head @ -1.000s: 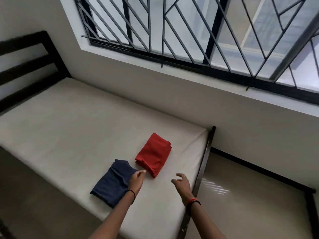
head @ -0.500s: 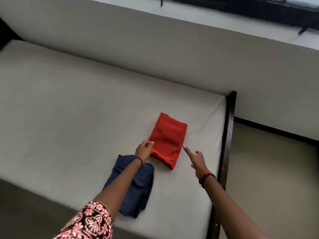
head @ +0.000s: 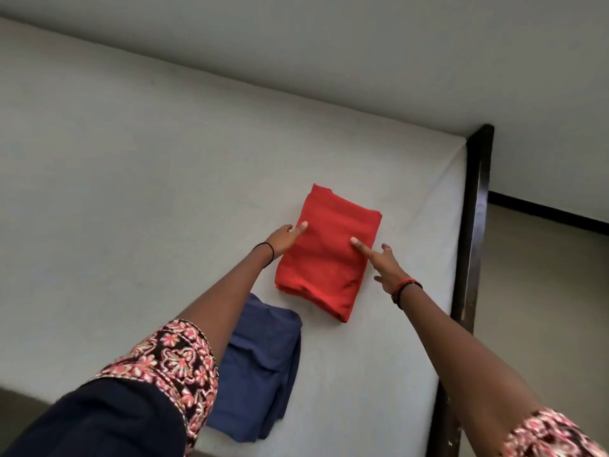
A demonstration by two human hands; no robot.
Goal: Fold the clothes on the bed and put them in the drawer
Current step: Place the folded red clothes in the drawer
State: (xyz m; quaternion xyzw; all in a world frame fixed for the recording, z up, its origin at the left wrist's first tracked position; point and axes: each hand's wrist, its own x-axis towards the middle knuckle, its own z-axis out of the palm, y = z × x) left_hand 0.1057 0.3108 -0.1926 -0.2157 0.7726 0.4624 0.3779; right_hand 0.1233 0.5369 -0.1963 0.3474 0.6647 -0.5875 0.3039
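The folded red cloth (head: 329,255) lies on the bed (head: 131,192), its long axis running away from us. Our left hand (head: 285,240) touches its left edge, our right hand (head: 385,268) its right side. The fingers (head: 357,243) are straight and grip nothing. Both hands are equally near.

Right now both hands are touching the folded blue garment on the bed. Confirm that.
Wrong colour: the head view shows the left hand and right hand touching the folded red garment on the bed; the blue garment lies nearer.
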